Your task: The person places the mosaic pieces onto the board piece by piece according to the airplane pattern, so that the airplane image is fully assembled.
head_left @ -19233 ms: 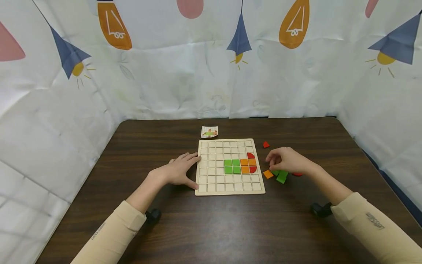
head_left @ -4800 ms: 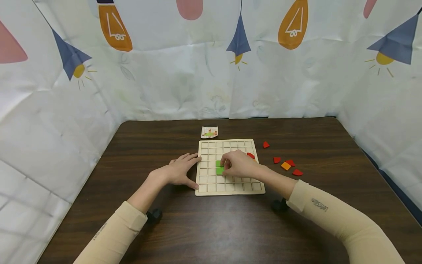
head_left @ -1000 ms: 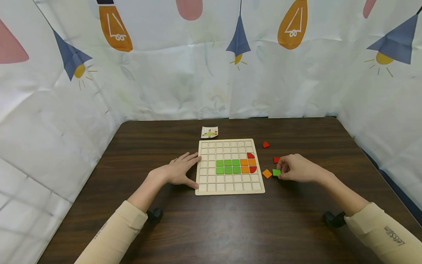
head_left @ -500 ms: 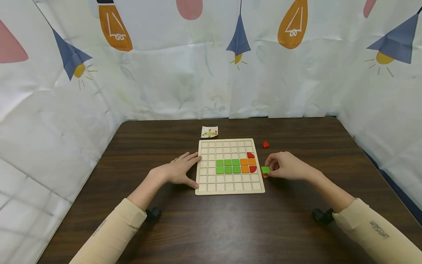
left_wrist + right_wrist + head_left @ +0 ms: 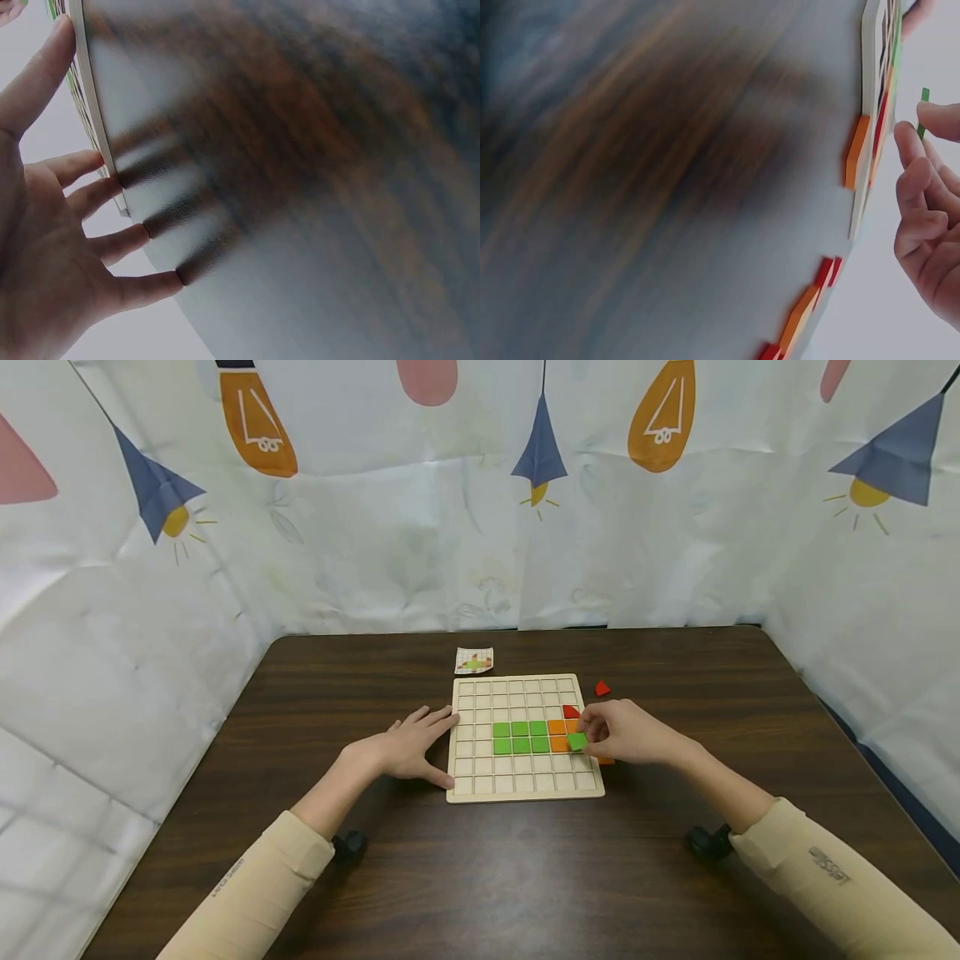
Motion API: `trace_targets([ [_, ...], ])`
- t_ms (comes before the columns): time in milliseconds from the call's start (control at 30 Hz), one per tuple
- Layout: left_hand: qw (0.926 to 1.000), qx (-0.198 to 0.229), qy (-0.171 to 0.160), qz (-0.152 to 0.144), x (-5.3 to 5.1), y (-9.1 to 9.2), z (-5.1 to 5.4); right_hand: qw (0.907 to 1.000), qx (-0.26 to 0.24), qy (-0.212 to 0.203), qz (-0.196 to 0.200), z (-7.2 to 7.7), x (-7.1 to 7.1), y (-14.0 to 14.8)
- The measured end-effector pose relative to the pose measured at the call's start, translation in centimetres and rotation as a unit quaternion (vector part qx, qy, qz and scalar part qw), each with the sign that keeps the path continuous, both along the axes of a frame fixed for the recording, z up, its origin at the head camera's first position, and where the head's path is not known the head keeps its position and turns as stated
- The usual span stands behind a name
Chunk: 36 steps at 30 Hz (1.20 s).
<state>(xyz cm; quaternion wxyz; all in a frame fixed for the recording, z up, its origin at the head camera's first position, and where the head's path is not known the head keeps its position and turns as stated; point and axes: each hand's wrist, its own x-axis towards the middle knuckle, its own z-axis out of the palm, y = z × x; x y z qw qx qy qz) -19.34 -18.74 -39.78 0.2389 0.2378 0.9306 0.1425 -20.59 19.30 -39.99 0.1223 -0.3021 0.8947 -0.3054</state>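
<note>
From my station I take the grid board (image 5: pixel 517 787) as my landmark; it lies flat on the dark wooden table (image 5: pixel 510 877). At its left edge I see the person's left hand (image 5: pixel 405 747), fingers spread wide, thumb and forefinger touching the board's side and the little finger resting on the table. To the right, the right hand (image 5: pixel 630 731) is drawn in narrow, pinching a green tile (image 5: pixel 576 742) between thumb and fingertips. My right wrist view shows that tile raised clear of the board, above its right side.

On the board I count six green squares (image 5: pixel 519 737) in two rows, with orange squares (image 5: pixel 558 743) adjoining them on the right and a red rounded piece (image 5: pixel 571 712) just beyond those. A loose orange square (image 5: pixel 857 154) sits against the board's right edge, partly hidden from my head view by the hand. Farther right of the board, another orange piece (image 5: pixel 799 322) lies among red pieces (image 5: pixel 823 271). A red wedge (image 5: pixel 602 689) lies near the board's far right corner, and a small pattern card (image 5: pixel 474 661) lies just beyond its far edge, towards the left.
</note>
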Motion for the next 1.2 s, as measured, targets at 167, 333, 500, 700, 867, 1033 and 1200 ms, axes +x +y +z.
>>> trace_targets([
  [167, 1.0000, -0.003, 0.002, 0.000, 0.0, 0.0, 0.0, 0.9998, -0.016, 0.005, 0.006, -0.1, -0.2, -1.3],
  [333, 1.0000, -0.001, 0.000, 0.000, 0.0, 0.0, -0.1, 0.9991, -0.037, -0.007, 0.020, -0.1, -0.2, -2.6],
  [500, 1.0000, -0.004, 0.001, 0.000, 0.0, 0.0, 0.0, 0.9988, -0.045, -0.002, 0.022, -0.3, -0.3, -3.7],
  [700, 1.0000, 0.000, 0.004, 0.001, 0.0, 0.0, 0.1, 0.9987, -0.048, 0.005, 0.017, -0.5, -0.4, -5.1],
  [867, 1.0000, -0.001, 0.005, 0.002, 0.0, -0.1, 0.0, 0.9982, -0.055, 0.010, 0.023, -0.6, -0.5, -6.1],
  [1033, 1.0000, -0.001, 0.007, 0.000, -0.1, 0.0, 0.0, 0.9982, -0.051, 0.022, 0.021, -0.8, -0.5, -7.2],
  [1200, 1.0000, -0.003, 0.007, 0.002, 0.0, 0.0, -0.1, 0.9984, -0.048, 0.023, 0.020, -0.7, -0.6, -8.2],
])
